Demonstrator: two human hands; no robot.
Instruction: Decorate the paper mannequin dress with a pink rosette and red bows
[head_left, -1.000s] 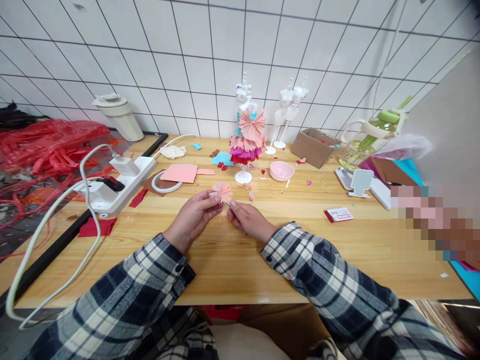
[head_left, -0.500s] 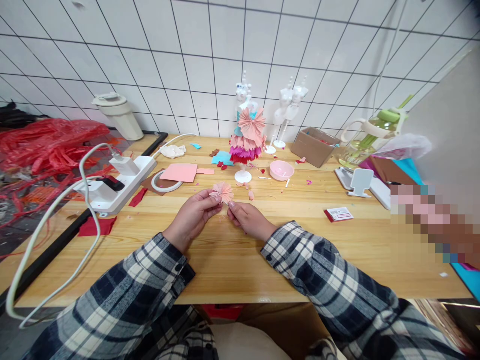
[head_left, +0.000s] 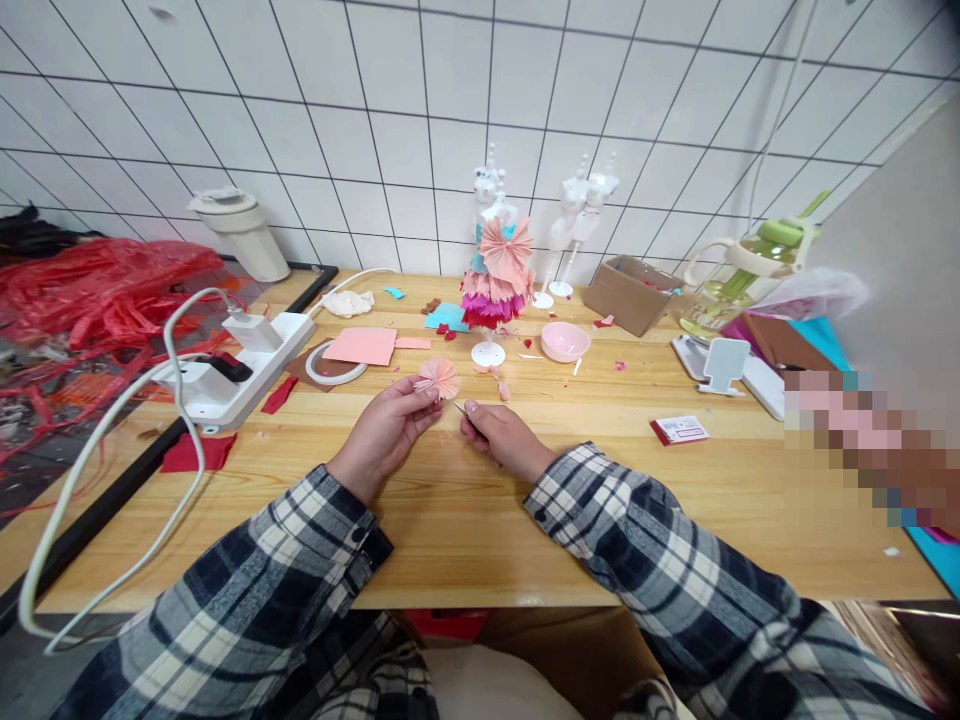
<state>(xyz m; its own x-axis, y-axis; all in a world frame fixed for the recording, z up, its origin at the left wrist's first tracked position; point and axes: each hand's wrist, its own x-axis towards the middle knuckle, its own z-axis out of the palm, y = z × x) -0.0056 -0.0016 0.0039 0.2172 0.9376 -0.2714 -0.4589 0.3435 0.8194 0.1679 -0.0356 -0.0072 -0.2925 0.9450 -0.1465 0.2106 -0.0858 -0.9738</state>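
My left hand pinches a small pleated pink paper fan by its edge, with the folds spread in a round shape. To its right, my right hand is closed on a slim pointed tool. The tool's thin tip points at the fan and sits just apart from it; most of it is hidden in my fingers. Beyond both hands stands a small white mannequin dressed in layered pink, magenta, red and blue paper, with a larger pleated pink fan on its front.
Pink paper and a white tape roll lie left, near a power strip with looping cables. Behind are a pink bowl, a cardboard box and bare mannequins. At right are a small packet and a phone stand.
The tool's tip has drawn back from the paper fan, leaving a small gap. My left hand has shifted the fan slightly left; my right hand has moved slightly right.
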